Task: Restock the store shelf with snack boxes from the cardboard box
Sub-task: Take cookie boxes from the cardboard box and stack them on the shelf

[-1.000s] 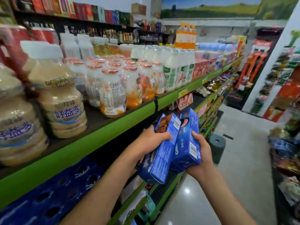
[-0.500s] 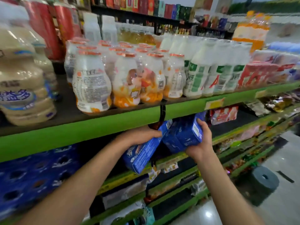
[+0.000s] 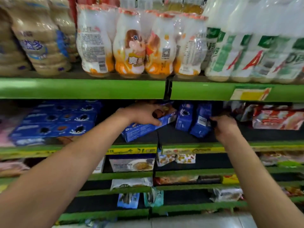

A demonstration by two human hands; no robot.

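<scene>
My left hand [image 3: 141, 115] grips a long blue snack box [image 3: 144, 129] from above; the box lies tilted on the dark second shelf [image 3: 181, 137]. My right hand [image 3: 225, 127] holds the right side of two upright blue snack boxes [image 3: 192, 119] standing on the same shelf, its fingers curled at their edge. A stack of matching blue snack boxes [image 3: 54, 122] fills the shelf to the left. The cardboard box is out of view.
Above, a green-edged shelf [image 3: 82, 88] carries drink bottles [image 3: 128, 43] close over my hands. Red snack packs [image 3: 276, 119] lie right of the blue boxes. Lower shelves hold assorted packets [image 3: 131, 163]. The view is blurred.
The view swung to face the shelf. Both hands moved forward under the green edge and brought the blue boxes onto the second shelf.
</scene>
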